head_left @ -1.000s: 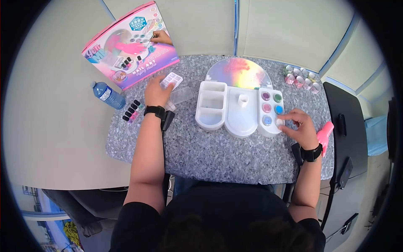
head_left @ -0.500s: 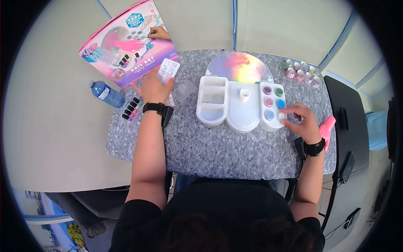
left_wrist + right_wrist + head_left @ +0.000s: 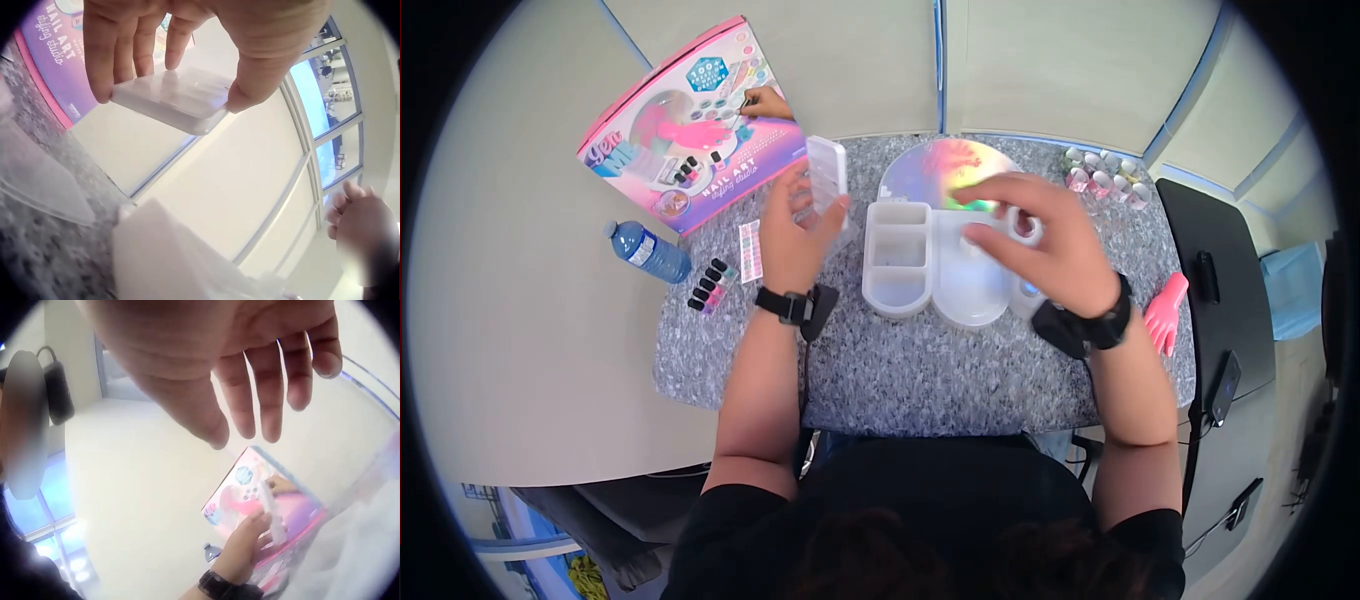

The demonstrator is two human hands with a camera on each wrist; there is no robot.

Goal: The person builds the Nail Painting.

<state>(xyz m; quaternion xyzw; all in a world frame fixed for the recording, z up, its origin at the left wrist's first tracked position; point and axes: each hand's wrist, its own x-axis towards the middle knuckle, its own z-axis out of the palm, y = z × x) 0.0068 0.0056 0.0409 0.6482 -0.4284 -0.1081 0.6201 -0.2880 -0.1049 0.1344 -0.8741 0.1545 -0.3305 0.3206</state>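
Edges of a flat, rectangular, translucent white plastic case [image 3: 172, 100] are pinched between the thumb and the fingers of the left hand [image 3: 792, 240]; the fingers are set apart along one side, and the thumb is pressed against the opposite one. The case is held tilted up, apparently clear of the grey speckled tabletop [image 3: 900, 380], between the pink-and-purple printed cardboard box [image 3: 690, 135] and the moulded white plastic tray [image 3: 970, 295]; whether anything is held inside it cannot be told. It is judged light and stiff, with smooth walls on which fingertips may slip; thin plastic could be flexed or cracked by a squeeze on the broad faces, so hold is best taken at opposite edges, near the middle.

The right hand [image 3: 1055, 250] is held above the tray, well apart from the case; its fingers are spread and bent, and nothing is seen between them. Small round pots in the tray are partly covered by it; behind, a half-round iridescent panel [image 3: 915, 172] is placed. Beside the left forearm, a narrow pink-and-white printed sheet [image 3: 750, 252] and black-capped polish bottles [image 3: 712, 285] are laid; at the far right, a pink plastic model hand [image 3: 1167, 312] is set down.
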